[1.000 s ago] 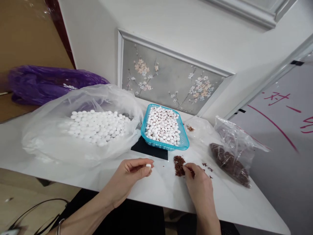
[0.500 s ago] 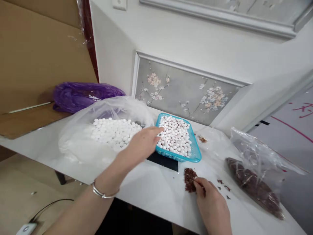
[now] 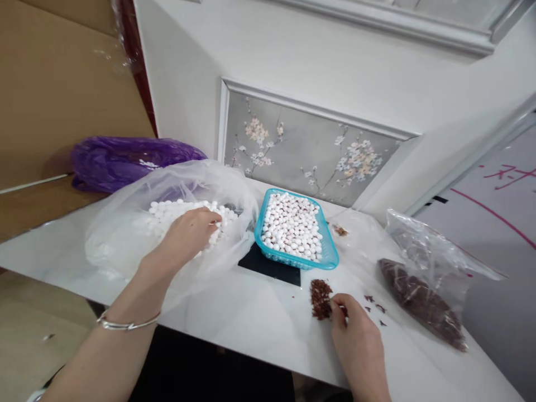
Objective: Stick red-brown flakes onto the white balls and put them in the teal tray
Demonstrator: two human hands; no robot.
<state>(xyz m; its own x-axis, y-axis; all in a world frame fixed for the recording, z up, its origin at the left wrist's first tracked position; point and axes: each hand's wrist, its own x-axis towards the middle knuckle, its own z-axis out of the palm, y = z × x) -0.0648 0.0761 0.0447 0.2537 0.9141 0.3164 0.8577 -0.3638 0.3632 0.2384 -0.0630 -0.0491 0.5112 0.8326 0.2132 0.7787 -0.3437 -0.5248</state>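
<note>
Left hand [image 3: 190, 229] in the white bag [image 3: 113, 240], right hand [image 3: 355, 329] at the heap [image 3: 320, 299]

The table [image 3: 268, 318] runs across the view, with cardboard [image 3: 71, 95] at its left end, a whiteboard [image 3: 502, 234] on the right and a flowered panel [image 3: 310, 151] on the wall behind.

Of the things on it, the white bag is largest, its mouth spread around a mass of white balls [image 3: 161, 209]. Behind it lies a crumpled purple bag [image 3: 125, 162]. Well to the right, a zip bag [image 3: 422, 301] of dark brown stuff lies near the right hand.

The blue basket [image 3: 329, 245] stands just beside the white bag, filled with more balls, its near side by a black mat [image 3: 272, 271].

The left hand reaches over the balls in the white bag, fingers bent and close together; I cannot tell whether they grip one. The right thumb and forefinger are pinched narrow at the right edge of the reddish-brown heap, which lies in front of the basket; what is between them, I cannot tell.

A silver bracelet [image 3: 129, 325] circles the left wrist. Smallest, a few loose bits [image 3: 380, 307] lie right of the heap.
</note>
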